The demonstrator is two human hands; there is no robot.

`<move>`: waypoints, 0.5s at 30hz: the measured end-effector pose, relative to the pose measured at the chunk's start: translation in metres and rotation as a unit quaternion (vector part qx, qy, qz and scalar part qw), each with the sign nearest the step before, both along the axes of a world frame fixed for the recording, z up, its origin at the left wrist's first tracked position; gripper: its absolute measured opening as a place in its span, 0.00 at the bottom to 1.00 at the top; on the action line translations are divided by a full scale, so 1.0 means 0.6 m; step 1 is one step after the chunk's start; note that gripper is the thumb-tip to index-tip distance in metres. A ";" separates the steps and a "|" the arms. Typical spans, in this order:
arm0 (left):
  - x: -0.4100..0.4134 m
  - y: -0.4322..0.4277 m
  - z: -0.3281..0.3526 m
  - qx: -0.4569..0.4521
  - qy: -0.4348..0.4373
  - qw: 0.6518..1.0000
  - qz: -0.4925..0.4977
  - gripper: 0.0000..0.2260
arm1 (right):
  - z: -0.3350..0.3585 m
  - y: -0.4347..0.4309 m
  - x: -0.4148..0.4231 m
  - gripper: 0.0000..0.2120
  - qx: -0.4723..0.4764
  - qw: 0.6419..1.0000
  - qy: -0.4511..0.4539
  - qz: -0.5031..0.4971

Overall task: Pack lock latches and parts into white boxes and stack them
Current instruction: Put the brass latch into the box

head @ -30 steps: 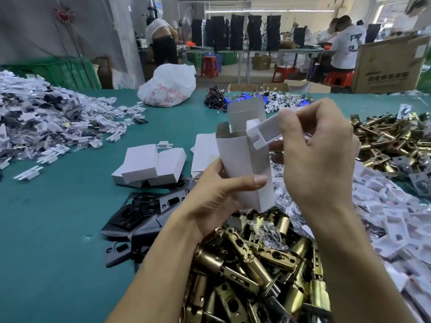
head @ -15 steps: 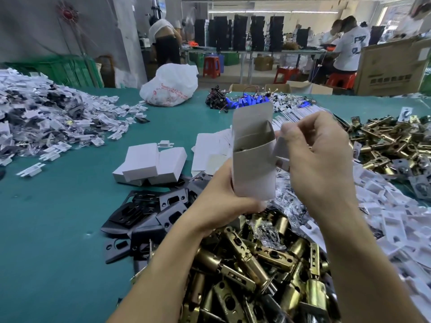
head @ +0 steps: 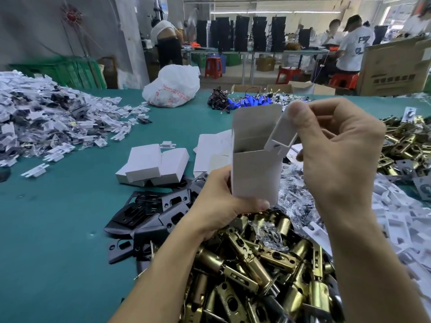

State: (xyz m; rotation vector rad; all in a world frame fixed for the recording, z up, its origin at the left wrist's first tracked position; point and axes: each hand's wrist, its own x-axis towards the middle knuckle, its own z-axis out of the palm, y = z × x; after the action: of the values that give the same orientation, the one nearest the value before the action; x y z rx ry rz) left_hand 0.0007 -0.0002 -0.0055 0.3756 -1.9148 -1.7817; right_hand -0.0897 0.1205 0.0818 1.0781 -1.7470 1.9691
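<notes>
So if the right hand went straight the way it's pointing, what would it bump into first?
Probably the open top of the white box held by the left hand. The right hand pinches a white plastic part tilted down toward that opening, its lower end at the rim; depth is unclear.

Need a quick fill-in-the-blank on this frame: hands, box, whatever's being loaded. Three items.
1. The left hand grips the white box, whose top flap stands ____.
2. The right hand pinches a white plastic part at the box's ____ end.
3. The closed white boxes lie to the held box's ____.

Missing words: open; top; left.
</notes>
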 end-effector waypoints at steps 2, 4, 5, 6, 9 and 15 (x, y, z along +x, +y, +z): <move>0.003 0.002 0.004 0.013 0.014 1.000 -0.011 0.18 | 0.006 -0.006 0.011 0.05 -0.023 0.999 0.022 0.004; 0.006 0.003 0.009 0.038 0.037 0.998 -0.029 0.18 | 0.009 -0.014 0.024 0.04 -0.038 0.998 0.038 0.033; 0.007 0.003 0.011 0.052 0.044 0.997 -0.043 0.19 | 0.009 -0.019 0.031 0.04 -0.040 0.997 0.041 0.051; 0.008 0.003 0.011 0.063 0.047 0.995 -0.063 0.20 | 0.007 -0.023 0.036 0.04 -0.038 0.996 0.041 0.067; 0.011 0.006 0.010 0.078 0.028 0.991 -0.103 0.25 | -0.003 -0.030 0.038 0.04 -0.018 0.996 0.033 0.077; 0.009 0.010 0.007 0.055 -0.018 0.997 -0.047 0.18 | -0.012 -0.021 0.017 0.06 0.003 0.998 -0.034 0.059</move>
State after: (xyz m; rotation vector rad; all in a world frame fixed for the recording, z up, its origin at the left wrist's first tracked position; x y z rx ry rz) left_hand 0.0061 0.0058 -0.0011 0.3631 -1.8919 -1.9610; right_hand -0.0797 0.1076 0.0743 1.1527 -1.7607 2.0946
